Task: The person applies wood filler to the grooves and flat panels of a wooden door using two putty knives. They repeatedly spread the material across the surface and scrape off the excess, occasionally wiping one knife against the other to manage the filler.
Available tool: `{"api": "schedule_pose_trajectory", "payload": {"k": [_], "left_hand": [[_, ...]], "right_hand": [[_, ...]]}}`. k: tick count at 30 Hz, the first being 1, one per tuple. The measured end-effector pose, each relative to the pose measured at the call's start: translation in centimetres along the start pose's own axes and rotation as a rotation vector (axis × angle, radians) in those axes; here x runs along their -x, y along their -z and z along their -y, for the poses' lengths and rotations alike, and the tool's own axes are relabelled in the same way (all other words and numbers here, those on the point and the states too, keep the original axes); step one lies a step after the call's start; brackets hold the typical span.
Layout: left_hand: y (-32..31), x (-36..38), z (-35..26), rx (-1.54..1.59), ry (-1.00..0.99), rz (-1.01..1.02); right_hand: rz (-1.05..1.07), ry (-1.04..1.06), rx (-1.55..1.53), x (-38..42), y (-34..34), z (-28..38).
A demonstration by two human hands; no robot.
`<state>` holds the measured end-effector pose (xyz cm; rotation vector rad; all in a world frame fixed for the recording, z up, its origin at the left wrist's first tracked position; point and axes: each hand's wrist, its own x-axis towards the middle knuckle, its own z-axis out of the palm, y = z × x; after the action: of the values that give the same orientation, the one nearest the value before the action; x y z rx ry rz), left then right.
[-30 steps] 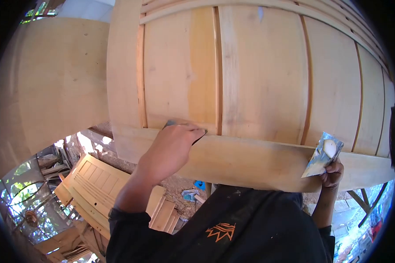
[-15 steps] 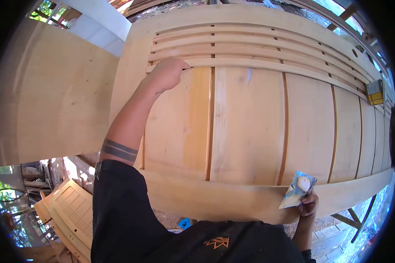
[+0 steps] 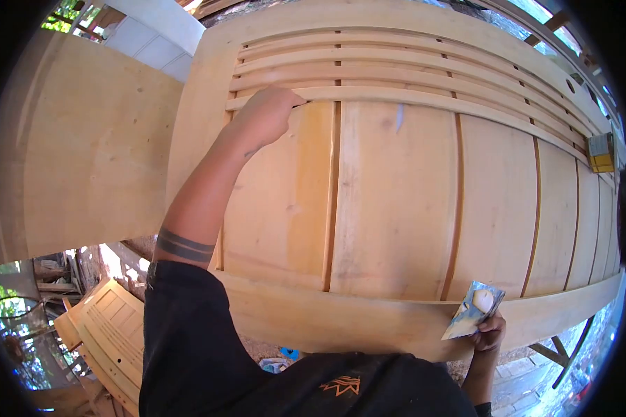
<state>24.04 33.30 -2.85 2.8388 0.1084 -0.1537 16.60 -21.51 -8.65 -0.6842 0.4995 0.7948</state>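
Note:
A large pale wooden door [image 3: 396, 208] with vertical panels and long horizontal slats [image 3: 389, 75] lies in front of me. My left hand [image 3: 273, 115] is closed at the lowest slat, near its left end. A small dark tip shows at its fingertips, too small to name. Below it, one strip of the panel looks more yellow than the wood around it. Near the door's front edge, my right hand [image 3: 490, 331] grips a flat, blue-and-cream smeared piece [image 3: 466, 321] with a whitish lump [image 3: 483, 300] on it.
A yellow and grey tin [image 3: 602, 153] stands on the slats at the far right. On the left is a plain wooden board [image 3: 97, 146]. Another panelled wooden piece [image 3: 111, 333] leans at the lower left. A blue item [image 3: 289, 353] lies below the front edge.
The view has shifted slightly. My left hand's fingertips have moved a little rightward along the lowest slat. My right hand still holds the smeared piece, almost unchanged.

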Motion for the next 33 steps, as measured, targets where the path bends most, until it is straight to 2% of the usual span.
{"api": "schedule_pose_trajectory", "payload": {"k": [6,9,12,15,17,19,21,24,26,28,31,33], "left_hand": [[-1.5,-0.1,1.4,-0.03,-0.032,-0.081],[-2.0,0.3,0.8,-0.08,0.04,-0.039],[-2.1,0.0,1.3,-0.109,0.014,-0.024],[-3.3,3.2,-1.7,-0.168,0.174,0.068],[-5.5,8.4,-3.2,-0.094,-0.057,-0.209],[-6.3,13.2,-6.6,-0.071,-0.01,-0.245],[-4.7,16.8,-9.2,-0.026,0.008,-0.033],[-1.2,18.7,-9.4,0.242,0.08,0.522],[0.8,16.2,-8.1,0.103,0.017,0.205],[3.2,10.8,-5.9,0.002,-0.015,-0.017],[3.2,2.6,-1.7,-0.002,0.018,0.036],[3.0,-0.5,-1.5,-0.002,0.035,0.091]], "right_hand": [[-0.039,-0.003,0.06,0.1,0.2,0.0],[-0.039,-0.011,0.031,0.1,2.2,0.2],[-0.04,0.019,0.032,0.1,1.4,-0.1],[-0.019,-0.006,-0.015,0.5,0.9,-0.3],[-0.05,-0.02,0.008,0.1,0.7,0.0],[0.0,-0.07,-0.001,-0.2,-0.2,0.4],[0.0,-0.091,-0.008,-0.3,0.4,0.2],[-0.018,-0.074,0.011,-0.3,2.3,0.5],[0.024,-0.08,-0.003,-0.4,1.7,0.4],[0.032,-0.104,0.01,-0.3,1.6,0.2],[0.059,-0.106,0.014,-0.6,2.2,0.4],[0.034,-0.066,0.004,-0.4,1.8,0.2]]}}
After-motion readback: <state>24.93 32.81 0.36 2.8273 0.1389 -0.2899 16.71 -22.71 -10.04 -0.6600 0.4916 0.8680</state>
